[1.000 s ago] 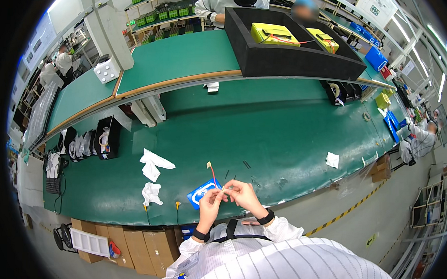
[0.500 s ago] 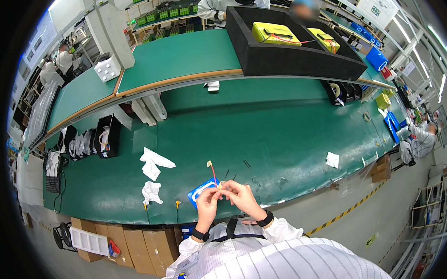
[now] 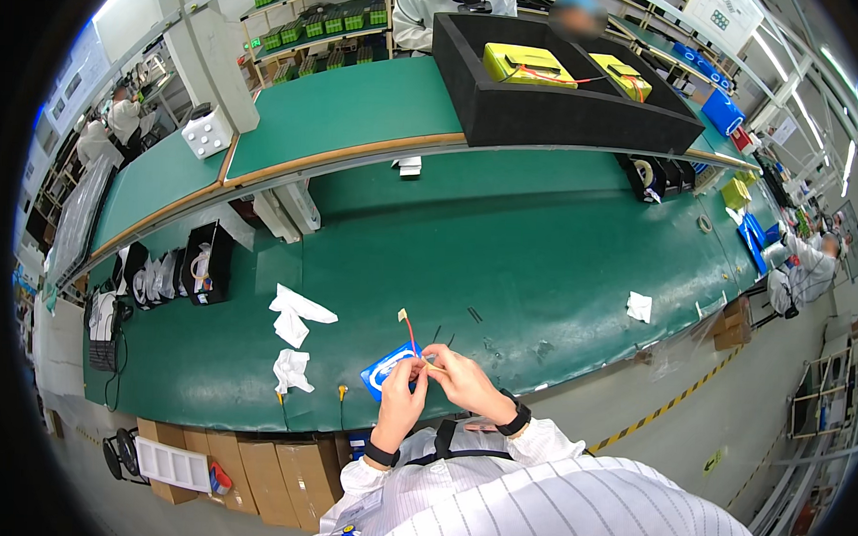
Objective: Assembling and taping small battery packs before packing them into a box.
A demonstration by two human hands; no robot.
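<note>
My left hand is closed, fingertips pinched at the lower end of a red wire. The wire stands up from my fingers and ends in a small yellow tip. Against it, my right hand pinches a small yellowish strip; its exact kind is too small to tell. Just beneath and left of my hands lies a blue-wrapped pack with white markings, partly covered by my fingers. Black bands circle both wrists.
Crumpled white cloths lie left on the green table; another white cloth lies right. Yellow-tipped leads hang at the front edge. A raised shelf holds a black box with yellow packs. People stand beyond it.
My fingers have shifted slightly around the base of the red wire, and the yellowish strip now shows beside my right fingertips. The blue pack has barely moved.
</note>
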